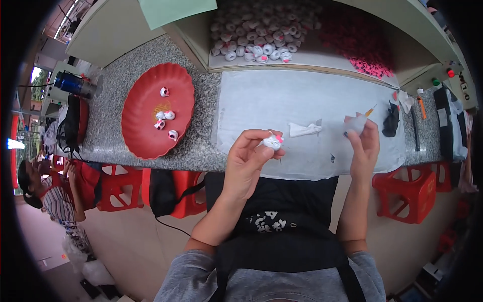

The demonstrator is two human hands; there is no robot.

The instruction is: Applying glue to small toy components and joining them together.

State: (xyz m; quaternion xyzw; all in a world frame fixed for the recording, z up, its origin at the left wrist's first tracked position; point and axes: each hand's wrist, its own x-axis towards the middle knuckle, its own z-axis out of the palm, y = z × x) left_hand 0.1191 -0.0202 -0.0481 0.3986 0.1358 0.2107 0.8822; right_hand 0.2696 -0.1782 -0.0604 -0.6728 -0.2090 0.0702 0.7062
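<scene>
My left hand [249, 158] is closed, pinching a small white doll-like head with a pink bow [272, 142] between thumb and fingers. Thin spikes, perhaps a wire, stick out above and below the head. My right hand [366, 143] grips a cloudy white squeeze bottle with a yellow needle tip [355, 123], the tip slanting up and away from me. Between my hands, on the white sheet [251, 100], lies a crumpled white cloth or tissue [305, 129]. To the left, a red scalloped dish [143, 128] holds several small white heads [165, 91] with dark and pink marks.
A cubby behind the sheet holds a heap of white heads [259, 38] and a pile of pink pieces [372, 66]. A black cloth [390, 120] and an orange marker-like tube [421, 106] lie at the right. Red stools [406, 194] stand below; another person [58, 201] sits at far left.
</scene>
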